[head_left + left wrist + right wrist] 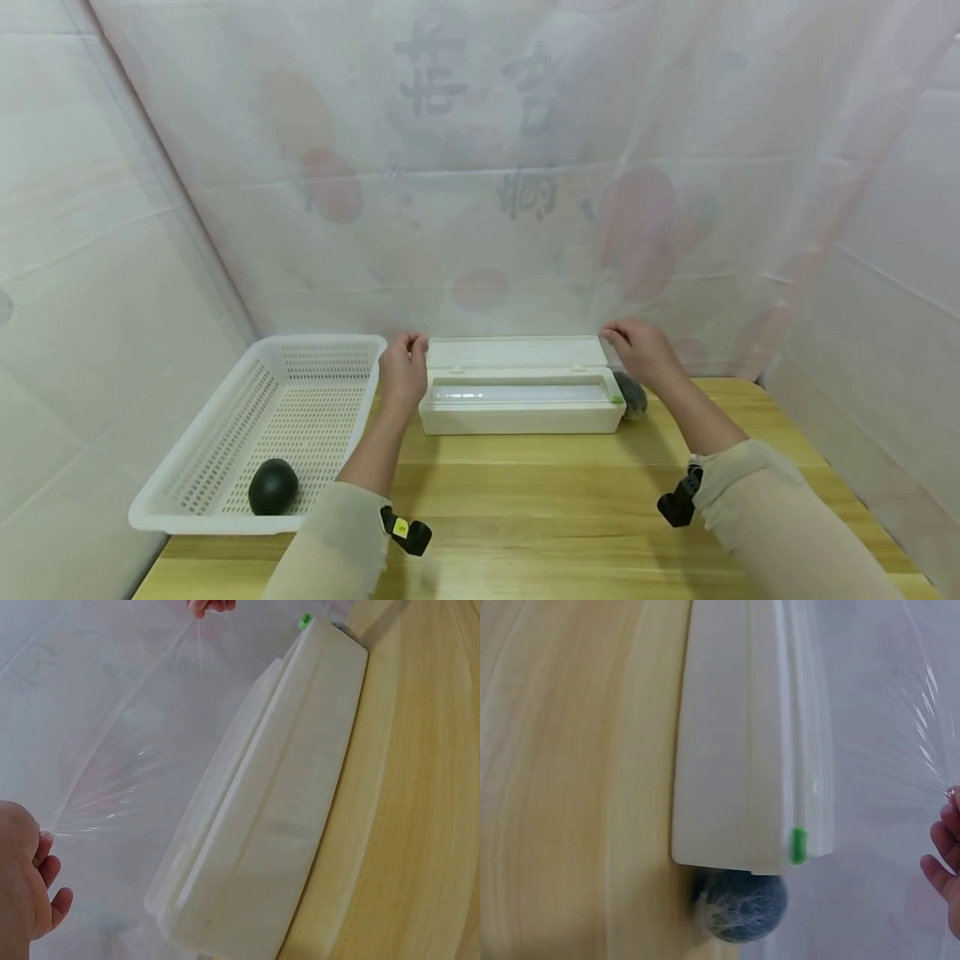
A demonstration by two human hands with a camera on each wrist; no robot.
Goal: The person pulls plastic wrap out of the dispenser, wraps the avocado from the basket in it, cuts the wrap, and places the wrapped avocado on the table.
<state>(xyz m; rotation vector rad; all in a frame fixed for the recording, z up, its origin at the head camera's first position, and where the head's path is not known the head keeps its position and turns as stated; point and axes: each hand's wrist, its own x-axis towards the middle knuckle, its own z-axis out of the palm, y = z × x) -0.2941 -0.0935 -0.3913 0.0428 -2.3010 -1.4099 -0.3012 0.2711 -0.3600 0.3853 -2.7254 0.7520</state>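
Observation:
A white cling film dispenser (521,421) stands on the table with its lid up, a roll of film (517,394) showing inside. Above it, a clear sheet of cling film (124,780) is stretched between both hands. My left hand (402,372) pinches one corner, left of the lid. The opposite corner is pinched by my right hand (647,357), at the lid's right. Creases fan out from each pinch in the wrist views. A dark round fruit (746,907), wrapped in film, lies against the dispenser's right end, beside its green slider (799,846).
To the left stands a white perforated plastic basket (142,508) with one dark green oval fruit (273,487) in its near part. Pale printed curtains (480,208) hang behind and at both sides of the wooden table (525,508).

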